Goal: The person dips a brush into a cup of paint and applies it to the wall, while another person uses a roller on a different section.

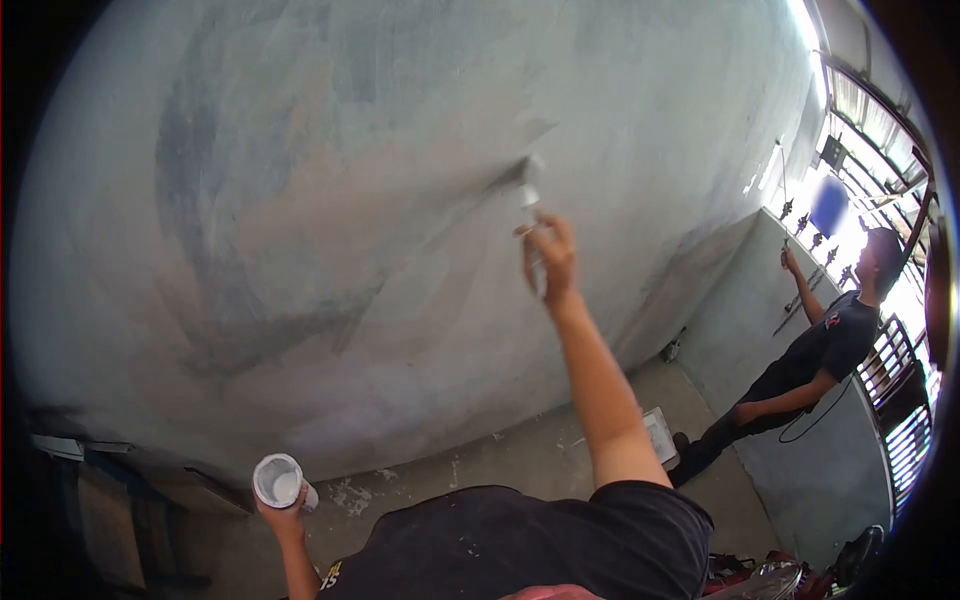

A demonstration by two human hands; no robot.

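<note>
My right hand (550, 256) is raised to the middle of the wall, its fingers closed round what looks like a paintbrush (530, 195). The brush's tip is pale and meets the wall (400, 250) or is very close to it, and a dark shadow spreads to its left. Low on the left, my left hand (284, 520) is wrapped round a paint can (262, 484), held upright with white paint (284, 488) inside. The wall is grey-green with pinkish and darker patches.
A co-worker (825, 345) in dark clothes stands at the right by a low partition (830, 440), one hand raised. On the floor near their feet lies a white tray (660, 436). White specks mark the floor (530, 450). Wooden boards (110, 525) lean at lower left.
</note>
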